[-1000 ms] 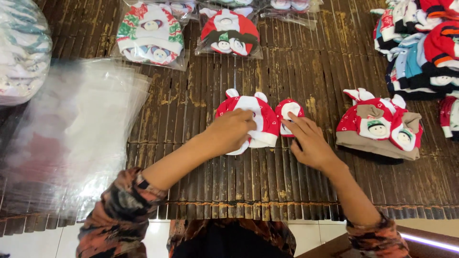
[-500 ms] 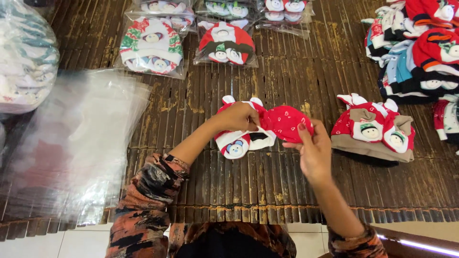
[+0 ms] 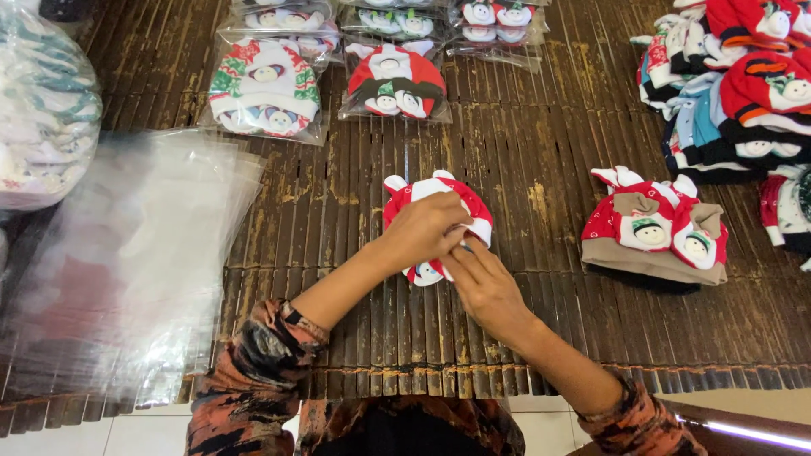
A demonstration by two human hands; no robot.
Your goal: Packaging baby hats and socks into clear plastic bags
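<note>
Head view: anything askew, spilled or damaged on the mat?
Nothing stands out. Both hands, left and right, press on a red-and-white hat set on the bamboo mat. Bagged sets lie in rows, the loose pile is heaped, the plastic bags lie flat.

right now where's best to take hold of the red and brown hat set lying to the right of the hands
Probably the tan brim along the near edge of the red and brown hat set, coming from the near side: it lies flat on the slatted mat, clear of the piles.

Bagged hats (image 3: 394, 82) up top, clear bags (image 3: 127, 262) left, loose hat pile (image 3: 735, 84) right, bamboo mat (image 3: 524, 169).
</note>
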